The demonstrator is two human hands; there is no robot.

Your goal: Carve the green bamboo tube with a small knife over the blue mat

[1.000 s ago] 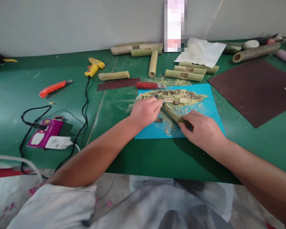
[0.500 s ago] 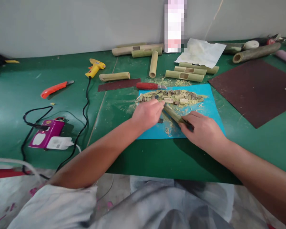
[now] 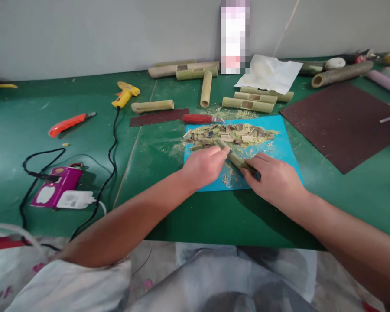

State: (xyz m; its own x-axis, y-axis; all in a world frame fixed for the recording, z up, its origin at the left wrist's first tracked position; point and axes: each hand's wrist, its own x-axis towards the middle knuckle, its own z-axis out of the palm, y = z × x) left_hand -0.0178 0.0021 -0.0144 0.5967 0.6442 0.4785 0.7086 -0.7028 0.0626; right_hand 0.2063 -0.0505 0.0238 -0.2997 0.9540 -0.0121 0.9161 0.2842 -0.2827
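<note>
My right hand (image 3: 274,175) is wrapped around the near end of a slim greenish bamboo tube (image 3: 236,160), which slants away to the left over a blue sheet (image 3: 287,151). At the tube's far part, the fingers of my left hand (image 3: 206,167) are pinched together and press on its surface. A small dark bit shows at those fingertips, too small to name. Just beyond lies a heap of bamboo chips and shavings (image 3: 247,132). A red-handled carving knife (image 3: 198,118) rests at the sheet's far edge.
Several cut bamboo tubes (image 3: 248,105) lie at the back, some with rectangular notches. To the left are a yellow glue gun (image 3: 126,94), an orange utility knife (image 3: 68,125) and a purple power block (image 3: 56,186) with cables. A dark brown sheet (image 3: 341,125) lies right.
My left hand has slid along the bamboo tube toward my right hand, uncovering the tube's far end. My right hand keeps its hold. The whole view has shifted slightly.
</note>
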